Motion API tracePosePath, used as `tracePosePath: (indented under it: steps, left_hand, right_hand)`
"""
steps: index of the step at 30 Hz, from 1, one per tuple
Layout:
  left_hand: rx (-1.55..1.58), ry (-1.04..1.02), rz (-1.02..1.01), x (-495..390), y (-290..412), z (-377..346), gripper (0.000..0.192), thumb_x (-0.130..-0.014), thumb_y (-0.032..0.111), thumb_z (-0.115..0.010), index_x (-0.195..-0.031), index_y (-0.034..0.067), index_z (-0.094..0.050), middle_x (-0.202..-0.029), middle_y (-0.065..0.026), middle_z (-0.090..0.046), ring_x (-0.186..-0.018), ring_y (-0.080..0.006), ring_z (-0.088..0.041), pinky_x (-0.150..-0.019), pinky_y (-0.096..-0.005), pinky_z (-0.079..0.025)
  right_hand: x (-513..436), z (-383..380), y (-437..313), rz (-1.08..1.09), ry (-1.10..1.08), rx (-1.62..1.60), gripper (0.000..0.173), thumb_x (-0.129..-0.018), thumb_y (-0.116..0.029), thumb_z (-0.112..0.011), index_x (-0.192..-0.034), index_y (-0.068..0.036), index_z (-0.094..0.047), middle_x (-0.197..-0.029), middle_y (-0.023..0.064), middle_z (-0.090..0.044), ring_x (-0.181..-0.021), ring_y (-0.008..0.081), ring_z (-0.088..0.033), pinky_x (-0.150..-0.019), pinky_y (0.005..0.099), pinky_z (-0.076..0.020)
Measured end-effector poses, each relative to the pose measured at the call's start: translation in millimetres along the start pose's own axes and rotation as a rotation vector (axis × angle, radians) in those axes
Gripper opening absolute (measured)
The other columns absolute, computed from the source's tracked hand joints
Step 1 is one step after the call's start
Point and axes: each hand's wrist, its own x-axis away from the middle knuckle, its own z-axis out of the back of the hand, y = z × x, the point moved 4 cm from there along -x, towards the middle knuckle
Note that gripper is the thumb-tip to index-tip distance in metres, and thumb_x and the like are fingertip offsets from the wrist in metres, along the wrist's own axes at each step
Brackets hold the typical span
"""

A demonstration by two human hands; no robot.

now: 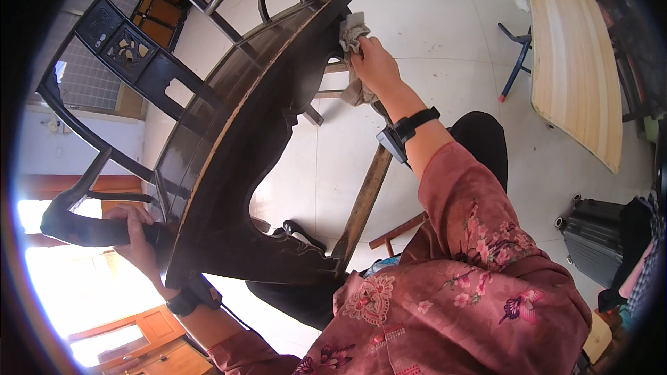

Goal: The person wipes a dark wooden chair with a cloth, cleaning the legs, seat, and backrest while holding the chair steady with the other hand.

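A dark wooden armchair (219,140) with a carved back splat (127,49) stands tilted before me, its scalloped front apron facing me. My left hand (136,232) grips the curved armrest (86,226) at the lower left. In my right hand (376,65) is a crumpled grey-beige cloth (354,31). The cloth is against the upper part of a chair leg, just under the seat's far right corner; part of it hangs below my fingers. A bare brown leg (365,203) of the chair runs down towards my lap.
A pale wooden tabletop (573,62) with dark folding legs (516,67) stands at the right. Further down lies a dark suitcase (591,234) with wheels. Wooden cabinets (140,333) stand at the lower left by a bright opening. My shoe (302,234) shows beneath the chair.
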Motion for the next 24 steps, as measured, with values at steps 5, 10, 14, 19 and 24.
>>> tracePosePath:
  steps: [5, 10, 14, 19, 24]
  left_hand:
    - [-0.051, -0.043, -0.148, 1.0, 1.5, -3.5, 0.011, -0.089, 0.003, -0.061, -0.09, 0.005, -0.05, -0.074, -0.0073, -0.053, -0.065, -0.0143, -0.052, -0.066, -0.0267, -0.043]
    - [-0.062, -0.075, -0.17, 3.3, -4.5, 0.0, 0.011, -0.089, 0.002, -0.06, -0.086, 0.003, -0.05, -0.075, -0.0074, -0.053, -0.065, -0.0142, -0.053, -0.066, -0.0262, -0.043]
    - [-0.005, -0.092, -0.132, 5.4, -7.7, 3.4, 0.01, -0.088, -0.003, -0.058, -0.085, 0.002, -0.05, -0.075, -0.0079, -0.054, -0.066, -0.0147, -0.054, -0.066, -0.0269, -0.045]
    - [0.12, -0.068, 0.093, 9.2, -14.0, 5.9, 0.012, -0.087, -0.007, -0.058, -0.088, 0.001, -0.049, -0.075, -0.0085, -0.054, -0.065, -0.0151, -0.054, -0.064, -0.0274, -0.045]
    - [0.066, -0.07, 0.079, 7.8, -11.6, 4.9, 0.013, -0.087, -0.007, -0.058, -0.088, 0.002, -0.049, -0.072, -0.0078, -0.054, -0.063, -0.0146, -0.055, -0.062, -0.0274, -0.045]
  right_hand:
    - [17.8, -12.9, 19.1, -0.08, 0.02, -0.022, 0.031, -0.089, -0.022, -0.054, -0.113, -0.004, -0.058, -0.111, 0.0186, -0.06, -0.102, 0.0413, -0.06, -0.085, 0.0481, -0.0501]
    - [53.4, -28.0, 45.3, -0.149, 0.077, -0.079, 0.033, -0.088, -0.023, -0.054, -0.115, -0.004, -0.056, -0.113, 0.0211, -0.058, -0.103, 0.0428, -0.06, -0.087, 0.0498, -0.0492]
    - [80.3, -42.3, 72.1, -0.247, 0.047, -0.073, 0.038, -0.089, -0.024, -0.054, -0.119, -0.001, -0.056, -0.115, 0.0259, -0.059, -0.105, 0.0456, -0.058, -0.09, 0.0502, -0.0481]
    - [109.9, -58.9, 109.8, -0.328, -0.017, -0.073, 0.038, -0.089, -0.026, -0.053, -0.115, 0.001, -0.056, -0.115, 0.0298, -0.059, -0.107, 0.0473, -0.057, -0.091, 0.0517, -0.0476]
    - [121.4, -62.1, 121.7, -0.5, -0.266, 0.141, 0.039, -0.086, -0.033, -0.056, -0.107, -0.001, -0.063, -0.099, 0.0271, -0.068, -0.096, 0.0449, -0.064, -0.086, 0.0526, -0.0505]
